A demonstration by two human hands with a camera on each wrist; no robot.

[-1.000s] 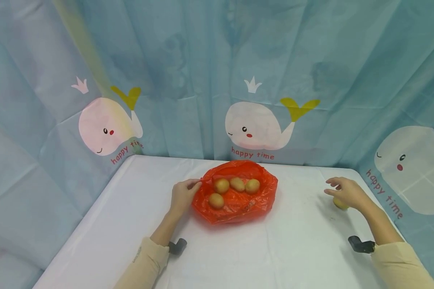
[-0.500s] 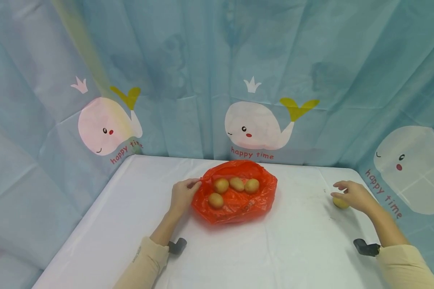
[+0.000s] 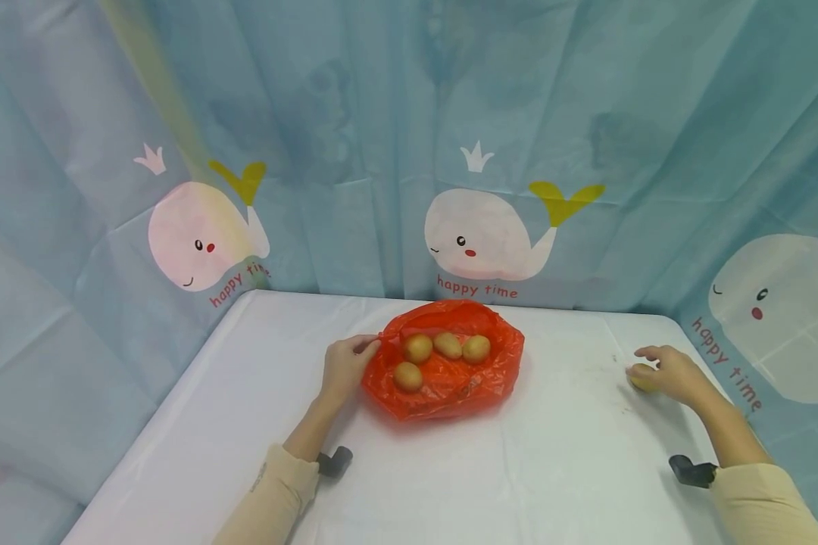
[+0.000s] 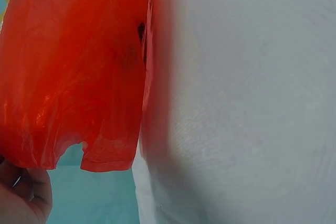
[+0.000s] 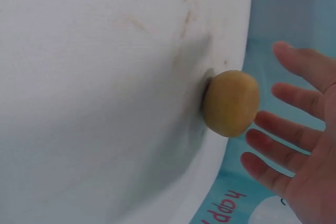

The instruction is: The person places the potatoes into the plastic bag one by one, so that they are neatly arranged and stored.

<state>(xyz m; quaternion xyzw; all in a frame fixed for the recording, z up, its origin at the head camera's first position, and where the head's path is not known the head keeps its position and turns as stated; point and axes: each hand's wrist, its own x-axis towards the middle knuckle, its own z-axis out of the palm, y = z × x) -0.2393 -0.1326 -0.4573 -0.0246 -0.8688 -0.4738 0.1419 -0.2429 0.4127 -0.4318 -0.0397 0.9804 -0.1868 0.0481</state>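
A red plastic bag [image 3: 443, 397] lies spread wide at its mouth on the white table, with several potatoes [image 3: 476, 349] inside. At the bag's left rim, my left hand [image 3: 342, 369] pinches the plastic between thumb and fingers; the left wrist view shows the bag's side [image 4: 89, 77] and part of that hand [image 4: 23, 195]. Far to the right, a single potato [image 5: 231, 103] sits on the table. My right hand [image 3: 678, 375] is over and beside it, and the right wrist view shows its fingers [image 5: 286, 129] spread close to the potato without curling round it.
White cloth covers the table [image 3: 436, 484]. Brownish dirt marks [image 5: 186, 22] lie near the single potato. A blue curtain [image 3: 354, 151] with printed whales hangs behind and along both sides. Dark camera mounts [image 3: 691, 471] sit at both wrists.
My right hand has moved slightly right and lower, coming down around the single potato. The left hand keeps its place at the bag's rim, and the bag stays put.
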